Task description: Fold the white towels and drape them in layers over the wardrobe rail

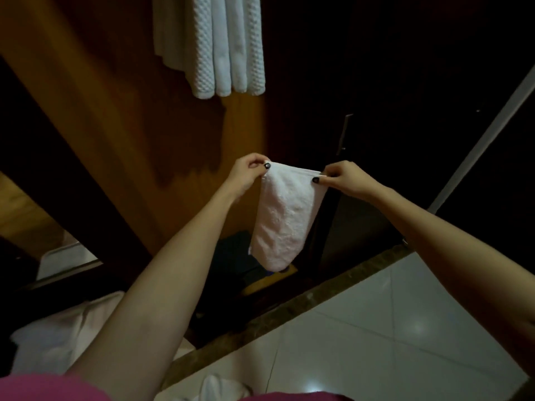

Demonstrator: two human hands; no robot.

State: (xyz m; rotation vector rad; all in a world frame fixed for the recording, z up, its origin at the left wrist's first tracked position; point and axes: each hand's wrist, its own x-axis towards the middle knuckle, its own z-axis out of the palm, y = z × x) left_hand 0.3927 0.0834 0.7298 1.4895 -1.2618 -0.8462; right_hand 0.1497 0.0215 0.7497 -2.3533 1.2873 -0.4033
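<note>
Glossy tiled floor (376,328), dim wooden wardrobe (121,117)

We count two hands at mid-frame, the left hand (246,176) and the right hand (344,178), with one small white towel (285,221) between them. At top centre we count five hanging white strips (220,44), two waffle-textured and three smooth; how many separate towels they make, we cannot tell. One white heap (55,340) lies lower left, and one white cloth (220,387) at the bottom edge.
</note>
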